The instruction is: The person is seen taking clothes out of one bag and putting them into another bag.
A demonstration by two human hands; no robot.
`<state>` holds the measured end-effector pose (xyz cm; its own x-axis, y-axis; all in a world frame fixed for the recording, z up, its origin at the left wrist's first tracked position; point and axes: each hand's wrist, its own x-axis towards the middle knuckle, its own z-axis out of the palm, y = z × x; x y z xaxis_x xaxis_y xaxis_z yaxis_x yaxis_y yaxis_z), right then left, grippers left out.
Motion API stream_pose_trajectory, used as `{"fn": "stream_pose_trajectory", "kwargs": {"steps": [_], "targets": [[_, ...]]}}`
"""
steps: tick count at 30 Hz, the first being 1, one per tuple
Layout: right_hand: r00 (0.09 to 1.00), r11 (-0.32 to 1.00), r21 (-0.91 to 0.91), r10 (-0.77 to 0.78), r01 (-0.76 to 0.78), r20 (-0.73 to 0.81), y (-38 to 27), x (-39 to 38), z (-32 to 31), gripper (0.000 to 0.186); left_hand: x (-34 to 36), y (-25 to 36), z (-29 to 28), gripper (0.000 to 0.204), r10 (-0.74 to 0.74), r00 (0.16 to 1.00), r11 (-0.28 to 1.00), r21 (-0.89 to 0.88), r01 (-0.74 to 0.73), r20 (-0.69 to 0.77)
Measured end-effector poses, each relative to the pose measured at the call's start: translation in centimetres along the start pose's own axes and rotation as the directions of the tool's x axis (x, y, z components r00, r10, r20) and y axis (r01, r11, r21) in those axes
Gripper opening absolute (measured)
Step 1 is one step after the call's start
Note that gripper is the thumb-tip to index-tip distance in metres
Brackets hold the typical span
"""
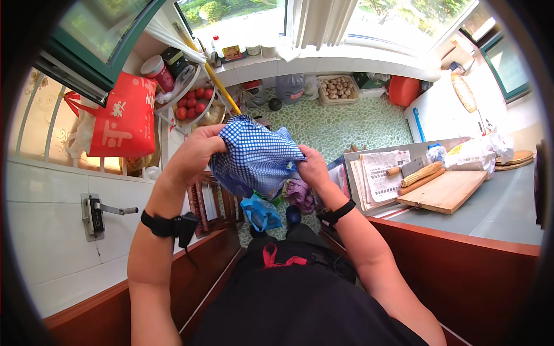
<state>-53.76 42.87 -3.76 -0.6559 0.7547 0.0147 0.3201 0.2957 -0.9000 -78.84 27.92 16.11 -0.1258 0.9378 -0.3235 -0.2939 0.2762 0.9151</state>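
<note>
A blue-and-white checked cloth is stretched between my two hands in front of my body, its lower part hanging in loose folds. My left hand is closed on its upper left edge, fingers partly hidden by the fabric. On the other side my right hand pinches the right edge between thumb and fingers. Whether the cloth is a garment or a plain piece I cannot tell. Below it, a blue plastic bag and a purple cloth sit low down near my feet.
On the right, a grey countertop bears a wooden board, newspapers and rolling pins. A corner rack with red fruit stands left. A yellow pole leans there. By the far wall are a crate and a water jug.
</note>
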Motion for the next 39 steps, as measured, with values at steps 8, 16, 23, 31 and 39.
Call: {"fn": "stream_pose_trajectory", "kwargs": {"steps": [8, 16, 23, 31, 39], "targets": [[0.997, 0.94, -0.336, 0.037, -0.058, -0.069, 0.6, 0.7, -3.3, 0.031, 2.8, -3.7, -5.3, 0.022, 0.354, 0.935, 0.319, 0.936, -0.149, 0.028], [0.995, 0.946, -0.32, -0.079, 0.057, -0.055, 2.0, -1.2, -4.3, 0.025, 3.5, -7.6, -3.5, 0.009, 0.333, 0.94, 0.535, 0.807, -0.251, 0.072], [0.778, 0.927, -0.118, -0.225, 0.357, 0.587, -2.6, -4.8, -3.8, 0.011, 2.4, -12.6, -1.2, 0.008, 0.1, 0.93, 0.587, 0.734, -0.341, 0.352], [0.613, 0.995, -0.006, 0.064, -0.097, 0.787, -3.5, -11.0, -1.9, 0.046, -1.8, -25.0, 2.5, 0.018, -0.303, 0.882, 0.941, -0.032, 0.336, 0.362], [0.455, 0.859, 0.129, 0.13, -0.496, 0.881, -1.5, -16.7, 0.4, 0.038, -6.1, -31.1, 7.4, 0.065, -0.414, 0.776, 0.814, -0.189, 0.549, 0.476]]}}
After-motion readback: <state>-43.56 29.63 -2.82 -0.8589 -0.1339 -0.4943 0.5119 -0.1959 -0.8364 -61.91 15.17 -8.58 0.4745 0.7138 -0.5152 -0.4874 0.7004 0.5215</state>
